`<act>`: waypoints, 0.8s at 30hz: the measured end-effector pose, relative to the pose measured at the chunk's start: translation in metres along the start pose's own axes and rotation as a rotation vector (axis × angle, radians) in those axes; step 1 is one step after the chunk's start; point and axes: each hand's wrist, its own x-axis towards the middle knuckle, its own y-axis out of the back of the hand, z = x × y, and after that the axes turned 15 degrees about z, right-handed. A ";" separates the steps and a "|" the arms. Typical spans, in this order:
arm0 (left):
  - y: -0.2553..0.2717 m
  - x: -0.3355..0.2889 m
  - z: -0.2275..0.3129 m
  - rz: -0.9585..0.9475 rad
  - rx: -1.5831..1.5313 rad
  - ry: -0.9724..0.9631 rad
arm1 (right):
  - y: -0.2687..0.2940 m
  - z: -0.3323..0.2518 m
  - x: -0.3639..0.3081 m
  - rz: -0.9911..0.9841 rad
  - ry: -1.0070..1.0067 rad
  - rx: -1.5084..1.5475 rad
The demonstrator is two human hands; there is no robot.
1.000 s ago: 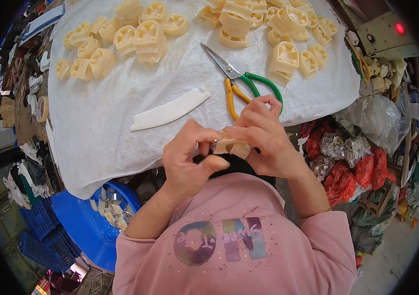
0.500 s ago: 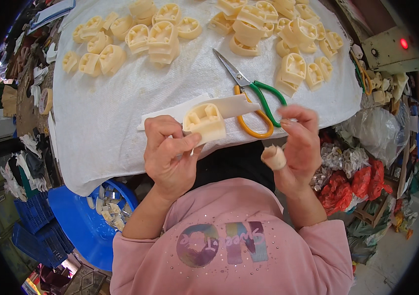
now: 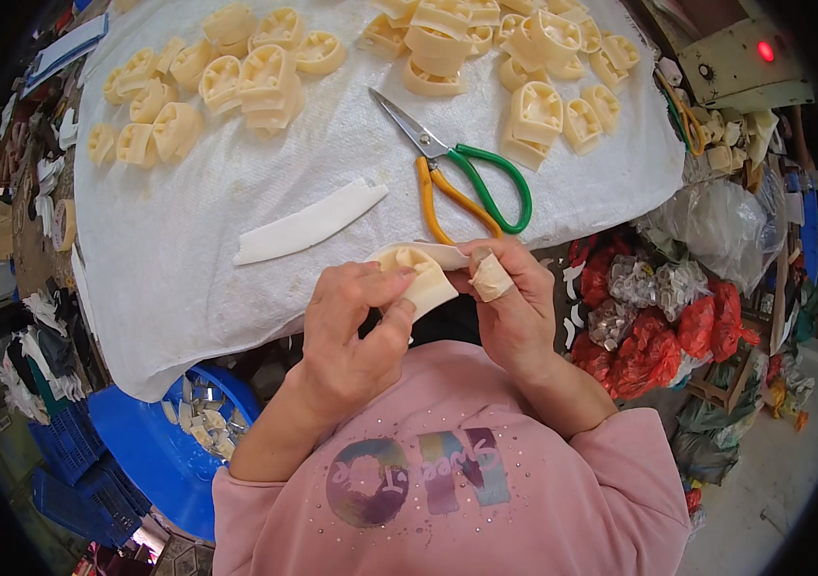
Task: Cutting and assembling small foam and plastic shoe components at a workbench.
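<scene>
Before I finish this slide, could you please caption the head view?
Left hand holding a cream piece, right hand at a pale strip, scissors on white cloth.

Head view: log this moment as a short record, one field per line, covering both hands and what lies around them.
Left hand: holds a cream piece
Right hand: at the end of a pale strip beside that piece; grip partly hidden
Cloth: white, with a loose white strip on it
Scissors: on the cloth, one handle green, one yellow, spread apart
Heaps: more cream pieces, far side
Basin: blue, lower left, small parts inside
</scene>
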 end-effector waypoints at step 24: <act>-0.007 -0.006 0.007 0.055 -0.009 0.195 | 0.018 -0.007 0.036 -0.165 -0.280 0.241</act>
